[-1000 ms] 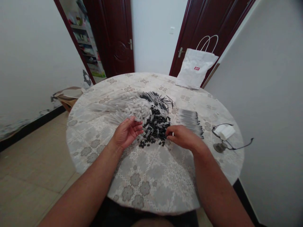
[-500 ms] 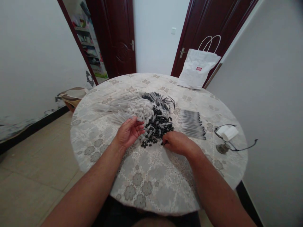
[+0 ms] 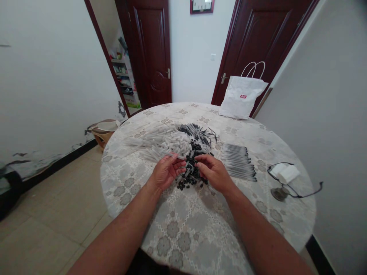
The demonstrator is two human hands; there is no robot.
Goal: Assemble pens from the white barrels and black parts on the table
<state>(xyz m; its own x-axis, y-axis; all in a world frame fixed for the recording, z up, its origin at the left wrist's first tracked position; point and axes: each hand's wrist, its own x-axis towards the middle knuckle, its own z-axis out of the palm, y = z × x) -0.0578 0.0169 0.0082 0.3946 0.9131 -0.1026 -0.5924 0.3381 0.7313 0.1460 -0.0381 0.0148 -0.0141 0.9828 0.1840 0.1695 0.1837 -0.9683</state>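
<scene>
My left hand (image 3: 167, 172) curls its fingers round a clear pen barrel (image 3: 175, 156) at the near edge of a heap of clear barrels (image 3: 160, 140). My right hand (image 3: 213, 172) is pinched over a heap of small black caps (image 3: 191, 172), fingertips close to the left hand; what it pinches is too small to name. Thin black refills (image 3: 197, 131) lie behind the caps. A neat row of finished pens (image 3: 239, 161) lies to the right of my right hand. All rest on a round table with a floral cloth (image 3: 183, 225).
A white paper bag (image 3: 242, 97) stands at the table's far edge by a dark door. Glasses and a white wad (image 3: 285, 173) lie at the right. A wall runs close on the right. A low box (image 3: 104, 130) sits on the floor at left.
My right hand has moved left from the caps' right edge to meet the left hand over the heap. The head has tilted up, showing more of the doors.
</scene>
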